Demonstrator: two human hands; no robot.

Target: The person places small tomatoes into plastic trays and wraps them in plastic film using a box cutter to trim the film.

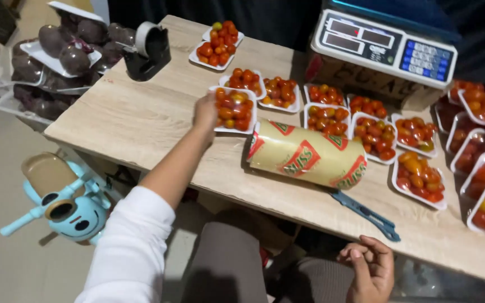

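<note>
Tray of cherry tomatoes (234,109) under left hand (205,112), long axis toward scale (385,47).

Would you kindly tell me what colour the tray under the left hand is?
White, holding red and orange tomatoes; the tray under the left hand shows in the head view.

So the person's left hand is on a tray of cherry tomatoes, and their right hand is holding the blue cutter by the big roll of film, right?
Not quite. The right hand holds nothing: it rests near the table edge, apart from the blue cutter. The head view shows this. The left hand is indeed on a tray of cherry tomatoes, and the cutter does lie by the roll of film.
</note>
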